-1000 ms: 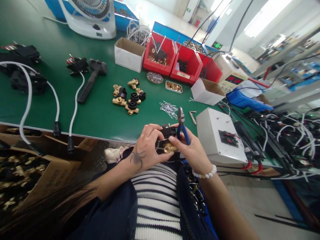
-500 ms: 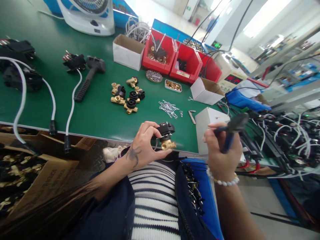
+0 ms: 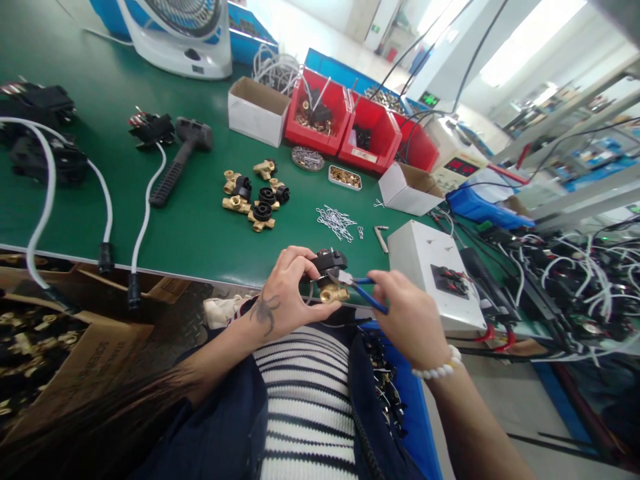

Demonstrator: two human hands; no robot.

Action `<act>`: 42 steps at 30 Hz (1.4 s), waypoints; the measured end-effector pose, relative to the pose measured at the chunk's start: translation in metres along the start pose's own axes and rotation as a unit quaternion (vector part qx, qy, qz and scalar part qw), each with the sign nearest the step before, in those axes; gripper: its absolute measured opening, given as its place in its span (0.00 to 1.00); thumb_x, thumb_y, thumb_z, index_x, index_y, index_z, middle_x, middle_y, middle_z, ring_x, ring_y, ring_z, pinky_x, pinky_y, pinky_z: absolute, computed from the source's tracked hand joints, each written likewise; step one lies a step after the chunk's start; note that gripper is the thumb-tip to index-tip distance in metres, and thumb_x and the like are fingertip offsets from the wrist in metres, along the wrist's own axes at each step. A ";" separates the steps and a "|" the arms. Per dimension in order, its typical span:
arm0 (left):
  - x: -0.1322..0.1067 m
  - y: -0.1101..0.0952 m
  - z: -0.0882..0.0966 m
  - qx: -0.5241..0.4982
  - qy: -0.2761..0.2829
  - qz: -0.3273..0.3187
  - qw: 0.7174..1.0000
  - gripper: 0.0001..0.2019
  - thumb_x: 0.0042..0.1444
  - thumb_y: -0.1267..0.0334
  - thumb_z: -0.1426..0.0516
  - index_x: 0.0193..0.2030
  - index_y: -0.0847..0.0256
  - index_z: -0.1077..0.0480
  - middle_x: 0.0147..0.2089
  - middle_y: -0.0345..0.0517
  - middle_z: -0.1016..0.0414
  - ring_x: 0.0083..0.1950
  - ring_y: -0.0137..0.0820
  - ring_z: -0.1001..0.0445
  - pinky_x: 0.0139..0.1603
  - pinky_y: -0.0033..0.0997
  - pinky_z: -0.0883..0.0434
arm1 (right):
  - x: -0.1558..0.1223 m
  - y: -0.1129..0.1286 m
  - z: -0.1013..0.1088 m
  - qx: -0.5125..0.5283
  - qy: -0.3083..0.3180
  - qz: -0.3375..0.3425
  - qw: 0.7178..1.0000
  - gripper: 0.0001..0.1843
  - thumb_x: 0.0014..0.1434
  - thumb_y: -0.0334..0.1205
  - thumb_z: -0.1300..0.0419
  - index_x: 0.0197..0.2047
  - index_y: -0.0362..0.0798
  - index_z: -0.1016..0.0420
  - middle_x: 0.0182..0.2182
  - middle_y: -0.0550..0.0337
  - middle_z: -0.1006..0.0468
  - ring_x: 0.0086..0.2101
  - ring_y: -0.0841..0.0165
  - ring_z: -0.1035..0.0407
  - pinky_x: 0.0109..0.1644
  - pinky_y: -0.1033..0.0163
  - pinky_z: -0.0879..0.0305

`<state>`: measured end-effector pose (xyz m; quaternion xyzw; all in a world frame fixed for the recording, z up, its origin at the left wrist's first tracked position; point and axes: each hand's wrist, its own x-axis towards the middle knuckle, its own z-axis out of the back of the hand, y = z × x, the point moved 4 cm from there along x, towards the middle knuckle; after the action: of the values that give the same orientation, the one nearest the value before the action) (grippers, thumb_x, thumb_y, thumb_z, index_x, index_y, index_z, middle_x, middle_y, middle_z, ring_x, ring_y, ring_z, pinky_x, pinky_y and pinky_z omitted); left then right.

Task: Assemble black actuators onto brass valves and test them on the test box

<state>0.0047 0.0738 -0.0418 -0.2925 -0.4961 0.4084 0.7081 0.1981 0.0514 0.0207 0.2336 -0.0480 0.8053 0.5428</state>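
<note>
Over the near edge of the green desk [image 3: 200,230], the left hand [image 3: 283,297] gripped a black-capped brass valve [image 3: 331,292] steady, so the blue-handled pliers [image 3: 361,289] clenched in the right hand [image 3: 407,319] met it tip-first.

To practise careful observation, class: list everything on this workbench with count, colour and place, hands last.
brass valve with black cap: one, at green table's near edge
blue-handled pliers: one, blue, tip at the valve
brass fittings with black caps: several, mid-table
red plastic bins: three, far side
white cardboard boxes: two, beside bins
black mallet with ribbed handle: one, left of fittings
white switch box: one, right
left hand: grips valve
right hand: grips pliers
</note>
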 end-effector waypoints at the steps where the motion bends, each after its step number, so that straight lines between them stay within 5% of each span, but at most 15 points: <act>1: 0.000 0.000 0.000 -0.001 0.001 0.004 1.000 0.20 0.43 0.64 0.30 0.36 0.60 0.37 0.49 0.52 0.32 0.53 0.42 0.31 0.51 0.50 0.25 | 0.001 0.001 -0.004 -0.013 0.055 0.019 0.998 0.12 0.58 0.28 0.48 0.40 0.49 0.28 0.29 0.58 0.27 0.26 0.65 0.33 0.28 0.62 0.40; 3: 0.000 0.000 0.000 -0.003 0.005 0.010 1.000 0.20 0.43 0.64 0.30 0.36 0.59 0.37 0.49 0.52 0.32 0.54 0.42 0.31 0.51 0.50 0.25 | 0.003 -0.001 -0.002 -0.013 0.062 0.019 0.998 0.11 0.59 0.28 0.48 0.41 0.49 0.28 0.29 0.58 0.27 0.26 0.65 0.33 0.29 0.62 0.39; 6: 0.000 0.000 0.000 -0.010 0.009 0.012 1.000 0.18 0.44 0.63 0.31 0.35 0.59 0.37 0.49 0.52 0.33 0.54 0.42 0.31 0.51 0.49 0.25 | 0.003 -0.004 0.019 0.030 -0.118 -0.034 0.992 0.08 0.61 0.32 0.44 0.43 0.50 0.30 0.32 0.59 0.27 0.28 0.67 0.33 0.32 0.63 0.36; 8: 0.001 0.000 0.001 -0.011 0.006 0.012 1.000 0.19 0.44 0.63 0.31 0.35 0.60 0.37 0.49 0.52 0.33 0.54 0.42 0.31 0.51 0.50 0.25 | 0.000 -0.004 0.022 0.030 -0.170 -0.037 0.984 0.08 0.60 0.31 0.44 0.43 0.51 0.31 0.32 0.60 0.27 0.27 0.68 0.34 0.32 0.63 0.37; 13: 0.001 0.000 0.001 -0.011 0.005 0.010 1.000 0.20 0.43 0.63 0.31 0.35 0.60 0.38 0.49 0.52 0.33 0.53 0.42 0.31 0.50 0.51 0.25 | 0.005 0.003 -0.004 -0.035 0.093 0.051 0.994 0.12 0.57 0.27 0.50 0.41 0.48 0.29 0.28 0.59 0.28 0.25 0.67 0.34 0.27 0.63 0.41; 15: 0.001 0.001 0.000 -0.011 0.008 0.010 1.000 0.19 0.43 0.63 0.31 0.36 0.60 0.37 0.49 0.52 0.33 0.53 0.42 0.31 0.50 0.51 0.25 | 0.007 0.001 0.005 -0.017 0.029 0.022 0.999 0.10 0.61 0.29 0.48 0.42 0.48 0.29 0.30 0.58 0.27 0.27 0.67 0.33 0.30 0.63 0.39; 18: 0.001 0.003 -0.001 -0.014 -0.008 -0.002 1.000 0.20 0.43 0.63 0.31 0.35 0.59 0.37 0.48 0.51 0.32 0.53 0.42 0.31 0.50 0.51 0.25 | 0.003 -0.003 0.021 0.004 -0.151 -0.028 0.988 0.08 0.61 0.32 0.44 0.44 0.49 0.31 0.33 0.59 0.26 0.29 0.67 0.32 0.33 0.63 0.36; 20: 0.001 0.004 -0.001 -0.017 -0.017 -0.008 1.000 0.20 0.42 0.62 0.30 0.35 0.59 0.37 0.48 0.50 0.32 0.52 0.41 0.31 0.51 0.52 0.25 | 0.002 -0.002 0.014 -0.018 -0.120 -0.004 0.993 0.09 0.59 0.29 0.45 0.43 0.49 0.31 0.32 0.59 0.27 0.28 0.67 0.33 0.32 0.63 0.37; 23: 0.001 0.005 -0.001 -0.019 -0.003 0.007 1.000 0.19 0.43 0.62 0.31 0.35 0.60 0.37 0.48 0.51 0.33 0.53 0.41 0.31 0.51 0.51 0.26 | 0.005 0.001 -0.005 -0.060 0.067 0.061 0.994 0.13 0.55 0.25 0.49 0.40 0.48 0.29 0.27 0.59 0.29 0.25 0.66 0.34 0.28 0.63 0.41; 24: 0.001 0.005 -0.001 -0.021 0.000 0.011 1.000 0.19 0.43 0.63 0.31 0.35 0.60 0.37 0.48 0.51 0.33 0.53 0.41 0.31 0.51 0.51 0.26 | 0.006 0.001 -0.006 -0.062 0.083 0.066 0.992 0.13 0.56 0.25 0.49 0.41 0.47 0.29 0.27 0.59 0.29 0.26 0.66 0.34 0.28 0.63 0.40; 30: 0.001 0.004 0.000 -0.028 -0.006 0.008 1.000 0.20 0.43 0.63 0.31 0.35 0.60 0.37 0.48 0.51 0.33 0.52 0.41 0.32 0.52 0.52 0.26 | 0.006 -0.005 0.026 0.018 -0.187 0.004 0.982 0.10 0.59 0.29 0.44 0.44 0.50 0.31 0.34 0.59 0.27 0.29 0.68 0.33 0.33 0.64 0.36; 35: 0.001 0.002 0.001 -0.026 0.005 0.018 0.999 0.19 0.43 0.63 0.31 0.34 0.60 0.38 0.48 0.52 0.33 0.52 0.41 0.31 0.52 0.52 0.26 | 0.010 0.001 -0.004 -0.072 0.082 0.095 0.990 0.15 0.54 0.24 0.49 0.41 0.47 0.29 0.27 0.59 0.29 0.25 0.66 0.35 0.26 0.63 0.42; 37: 0.001 0.001 0.001 -0.030 0.004 0.019 0.999 0.19 0.43 0.63 0.31 0.34 0.60 0.38 0.48 0.51 0.33 0.52 0.41 0.31 0.52 0.52 0.26 | 0.014 0.000 0.003 -0.060 0.042 0.078 0.994 0.13 0.57 0.25 0.48 0.42 0.47 0.29 0.29 0.59 0.29 0.26 0.67 0.34 0.28 0.63 0.39; 40: 0.001 0.002 0.002 -0.035 0.005 0.021 0.999 0.19 0.43 0.63 0.31 0.34 0.60 0.38 0.48 0.51 0.33 0.52 0.41 0.31 0.52 0.52 0.27 | 0.013 -0.001 0.022 0.008 -0.121 0.046 0.992 0.10 0.60 0.28 0.45 0.44 0.50 0.32 0.31 0.61 0.29 0.27 0.69 0.35 0.32 0.64 0.36; 42: 0.001 0.003 0.001 -0.033 0.006 0.020 0.999 0.19 0.44 0.63 0.31 0.35 0.59 0.38 0.48 0.51 0.33 0.52 0.41 0.31 0.53 0.52 0.27 | 0.013 0.000 0.021 0.001 -0.118 0.066 0.991 0.11 0.59 0.27 0.46 0.43 0.50 0.32 0.30 0.61 0.30 0.27 0.68 0.35 0.31 0.65 0.37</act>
<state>0.0029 0.0762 -0.0430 -0.3284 -0.4990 0.4043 0.6926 0.2007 0.0550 0.0447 0.3236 -0.1261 0.8064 0.4786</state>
